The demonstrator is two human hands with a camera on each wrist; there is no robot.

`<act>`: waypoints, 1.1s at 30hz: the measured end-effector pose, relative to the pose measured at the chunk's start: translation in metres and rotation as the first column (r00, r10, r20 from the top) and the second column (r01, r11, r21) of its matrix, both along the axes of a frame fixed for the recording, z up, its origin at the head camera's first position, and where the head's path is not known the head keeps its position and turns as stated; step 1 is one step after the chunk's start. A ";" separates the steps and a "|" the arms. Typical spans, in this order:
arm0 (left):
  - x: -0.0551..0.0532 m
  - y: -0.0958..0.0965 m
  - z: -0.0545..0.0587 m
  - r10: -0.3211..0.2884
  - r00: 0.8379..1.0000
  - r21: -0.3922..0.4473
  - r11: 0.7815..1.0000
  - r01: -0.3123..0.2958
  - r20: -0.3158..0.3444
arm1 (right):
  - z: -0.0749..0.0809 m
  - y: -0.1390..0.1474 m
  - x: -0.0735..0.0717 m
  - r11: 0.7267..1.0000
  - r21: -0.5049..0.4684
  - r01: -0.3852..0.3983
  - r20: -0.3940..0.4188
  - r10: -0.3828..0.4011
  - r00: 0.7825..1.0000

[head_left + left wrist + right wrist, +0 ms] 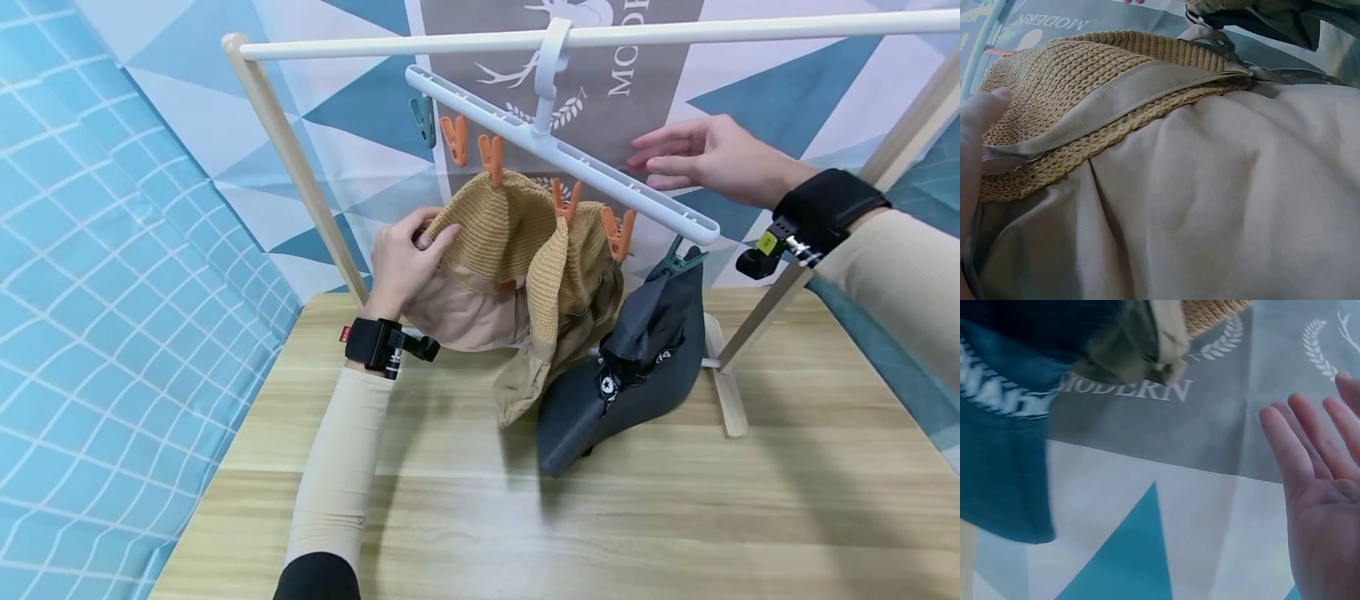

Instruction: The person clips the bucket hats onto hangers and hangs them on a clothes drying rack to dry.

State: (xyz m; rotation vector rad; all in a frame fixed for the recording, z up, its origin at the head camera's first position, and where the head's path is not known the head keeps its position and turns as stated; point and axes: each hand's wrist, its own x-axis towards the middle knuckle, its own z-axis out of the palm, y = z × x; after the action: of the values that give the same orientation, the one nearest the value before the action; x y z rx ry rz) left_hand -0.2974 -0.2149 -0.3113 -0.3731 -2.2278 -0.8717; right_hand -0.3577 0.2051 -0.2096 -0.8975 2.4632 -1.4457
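My left hand (pixel 405 258) pinches the left edge of a tan woven hat (pixel 480 225) that has beige cloth below. An orange clothespin (pixel 491 158) grips the hat's top edge under a white hanger (pixel 600 171). In the left wrist view, the weave (pixel 1072 81) and wide cloth (pixel 1210 187) fill most of the frame, the thumb at the left. To its right hangs a second woven-and-khaki hat (pixel 551 317), with orange clips at its top. My right hand (pixel 712 158), fingers extended and holding nothing, is near the hanger's right end; its palm (pixel 1329 525) shows in the right wrist view.
A dark grey cap (pixel 637 358) hangs from a green clip (pixel 678 258) at the hanger's right end. Another green clip (pixel 423 121) and an orange clip (pixel 454 140) hang at the left. The rack's rail (pixel 375 46) carries the hanger above a wooden table (pixel 465 517).
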 end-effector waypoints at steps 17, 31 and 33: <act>0.001 -0.006 -0.005 0.008 0.999 0.021 1.000 -0.007 -0.046 | -0.016 -0.023 0.008 0.992 0.127 -0.012 -0.171 0.034 0.985; 0.001 -0.005 -0.006 -0.032 0.998 -0.006 0.999 0.032 0.049 | -0.011 -0.028 0.030 0.969 -0.020 0.247 -0.306 -0.241 0.921; 0.001 -0.005 -0.006 -0.028 0.998 -0.003 1.000 0.028 0.048 | -0.015 -0.025 0.033 0.966 -0.055 0.254 -0.306 -0.259 0.916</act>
State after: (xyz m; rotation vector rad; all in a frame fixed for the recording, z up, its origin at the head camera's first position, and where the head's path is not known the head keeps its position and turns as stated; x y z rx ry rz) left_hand -0.2960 -0.2202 -0.3173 -0.3896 -2.2736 -0.9006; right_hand -0.3246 0.1800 -0.2241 -0.8919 2.9011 -1.5013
